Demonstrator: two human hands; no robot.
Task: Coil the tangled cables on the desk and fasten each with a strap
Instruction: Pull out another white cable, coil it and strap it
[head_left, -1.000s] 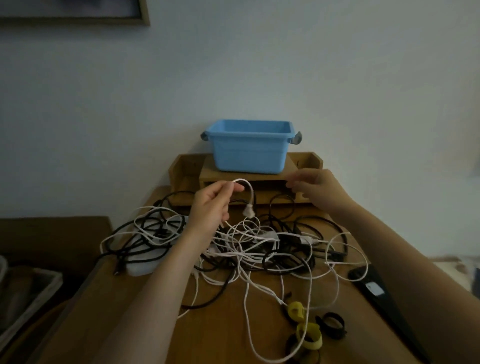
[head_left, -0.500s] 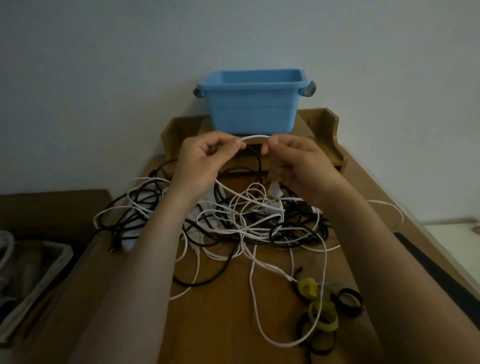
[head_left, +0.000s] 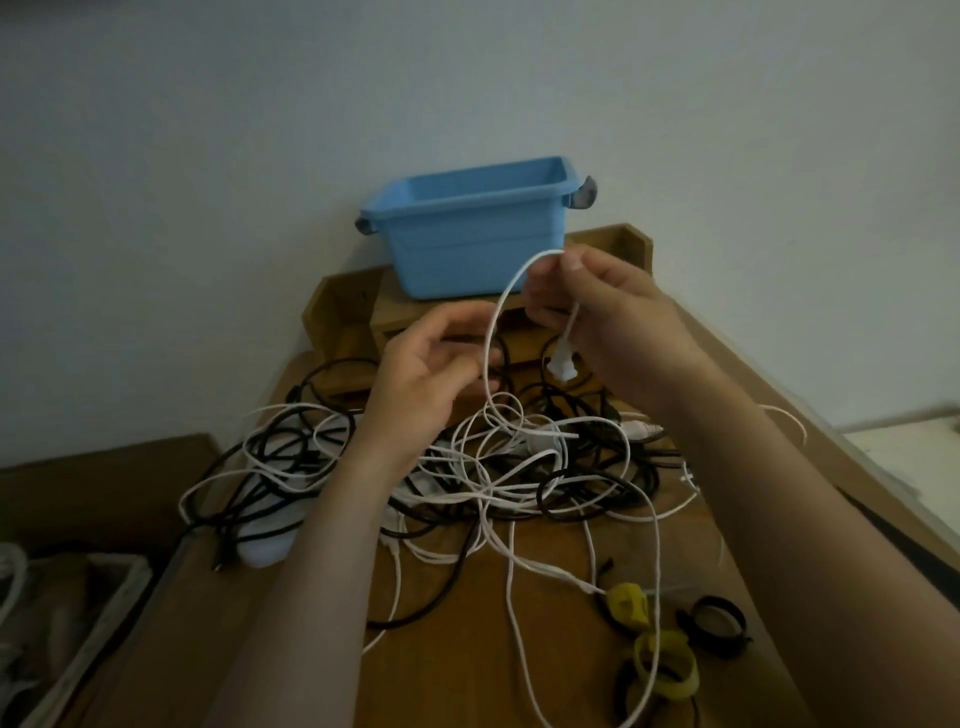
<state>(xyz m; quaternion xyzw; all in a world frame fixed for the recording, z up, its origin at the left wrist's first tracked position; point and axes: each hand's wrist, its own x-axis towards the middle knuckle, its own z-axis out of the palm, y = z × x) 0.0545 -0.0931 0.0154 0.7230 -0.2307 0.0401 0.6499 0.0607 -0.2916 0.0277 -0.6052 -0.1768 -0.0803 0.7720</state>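
Right hand (head_left: 615, 322) pinches white cable (head_left: 503, 304) at loop top, plug (head_left: 561, 370) dangling. Left hand (head_left: 431, 364) loosely curled beside cable, grip unclear. Rest lies in tangle (head_left: 519, 467) on desk (head_left: 457, 654). Earlier both hands pinched together; left now lower.

Pale wall (head_left: 208, 156) is rising behind wooden desk (head_left: 457, 670) | wooden shelf (head_left: 337, 317) is sitting on desk's far end | dim light is falling evenly

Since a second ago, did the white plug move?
Yes. The plug went right: it hung under the bin's middle, now under its right end, dangling on its cable from the right hand.
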